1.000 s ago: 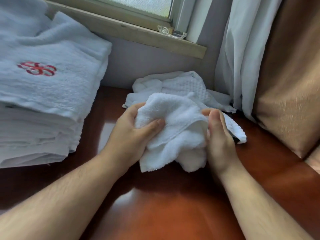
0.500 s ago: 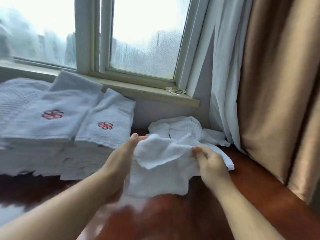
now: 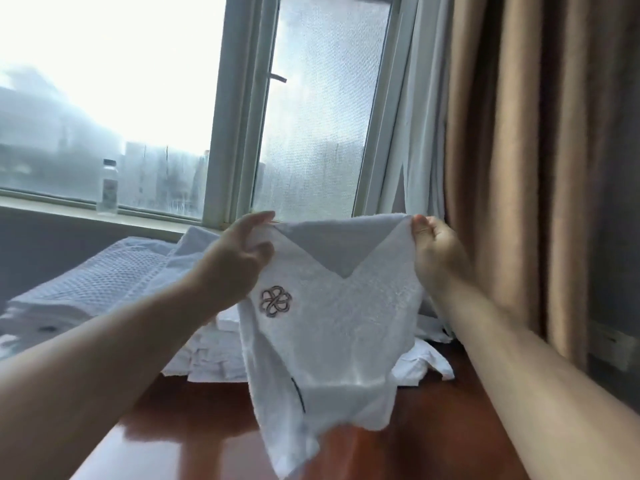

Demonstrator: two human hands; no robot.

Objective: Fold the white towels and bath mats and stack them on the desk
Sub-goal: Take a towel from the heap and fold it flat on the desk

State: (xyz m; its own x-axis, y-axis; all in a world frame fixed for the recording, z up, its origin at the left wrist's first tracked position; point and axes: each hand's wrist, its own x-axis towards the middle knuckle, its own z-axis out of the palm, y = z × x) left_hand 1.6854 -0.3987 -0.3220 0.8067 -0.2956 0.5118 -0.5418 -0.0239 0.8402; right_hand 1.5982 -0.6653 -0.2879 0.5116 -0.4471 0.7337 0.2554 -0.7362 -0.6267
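Towel (image 3: pixel 332 323) hangs in the air over the table (image 3: pixel 194 445); left hand (image 3: pixel 239 261) and right hand (image 3: pixel 438 251) each pinch a top corner; make each grip tight, pull the top edge flat, then fold it evenly.

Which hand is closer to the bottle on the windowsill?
Left. The left hand, pinching the towel, is right of the bottle; the right hand is farther right, by the curtain.

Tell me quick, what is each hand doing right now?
Left hand: closed, pinching the top left corner of the white towel.
Right hand: closed, pinching its top right corner.
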